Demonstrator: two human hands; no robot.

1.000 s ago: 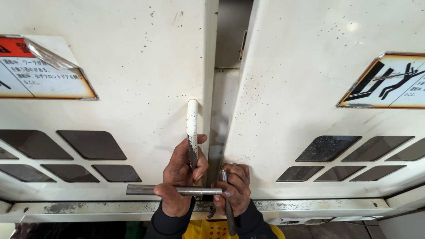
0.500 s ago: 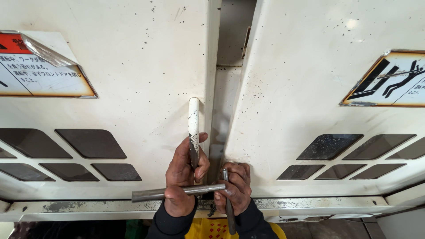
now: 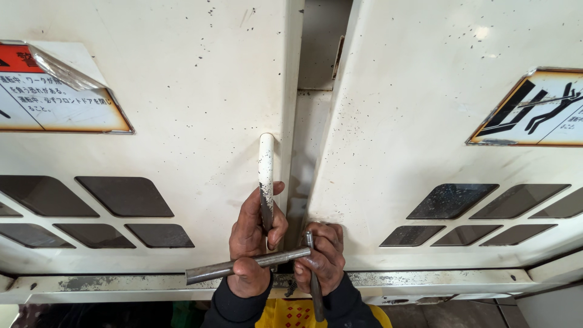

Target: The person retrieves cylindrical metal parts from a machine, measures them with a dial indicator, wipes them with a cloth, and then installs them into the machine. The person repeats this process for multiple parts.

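Observation:
My left hand (image 3: 250, 243) is closed round the lower end of a white, chipped door handle (image 3: 266, 164) on the left white panel (image 3: 182, 91). A grey metal rod (image 3: 209, 272) slants across the front of that hand, its left end lower. At its right end it meets a second, thinner rod (image 3: 316, 297) that runs up and down. My right hand (image 3: 325, 258) grips this crossed tool at the joint, low in the gap between the two panels. Both wrists are in dark sleeves.
The right white panel (image 3: 437, 109) stands at an angle, with a dark gap (image 3: 319, 42) between the doors. Both panels have dark diamond-shaped vents (image 3: 124, 197) and warning stickers (image 3: 57, 97), the left one peeling. A scuffed ledge (image 3: 121, 282) runs below, with something yellow (image 3: 291, 313) under my arms.
The grey rod has turned from level to slanted, with its left end now lower. My hands stay on the handle and the tool.

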